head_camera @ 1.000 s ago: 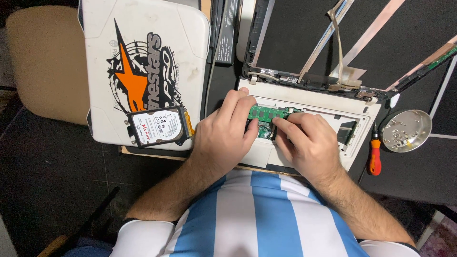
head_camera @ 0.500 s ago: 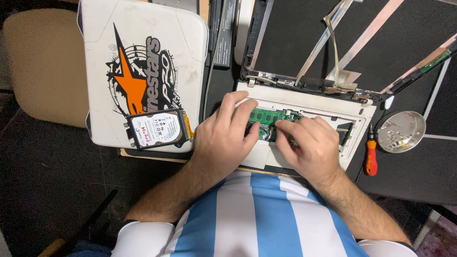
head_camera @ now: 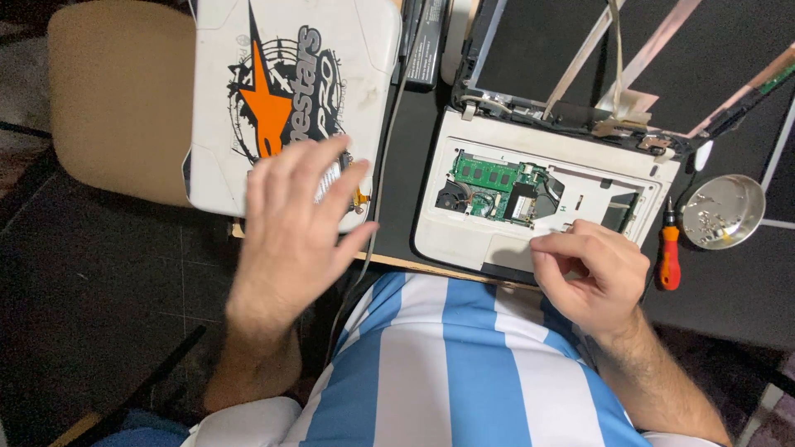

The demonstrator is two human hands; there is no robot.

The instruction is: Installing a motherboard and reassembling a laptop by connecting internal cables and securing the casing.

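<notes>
The left hand (head_camera: 294,219) hovers spread and empty over the white laptop lid (head_camera: 290,91). The right hand (head_camera: 592,269), loosely curled, holds nothing visible beside the opened laptop base (head_camera: 464,240); moving gently near its green circuit board (head_camera: 489,178) seems wise.

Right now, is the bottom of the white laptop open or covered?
Open: the white laptop has its cover off, and the green circuit board lies bare.

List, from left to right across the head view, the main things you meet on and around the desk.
Tan chair → white laptop lid with orange star sticker → black battery → opened white laptop base with green circuit board → orange-handled screwdriver → round metal dish of screws.
</notes>
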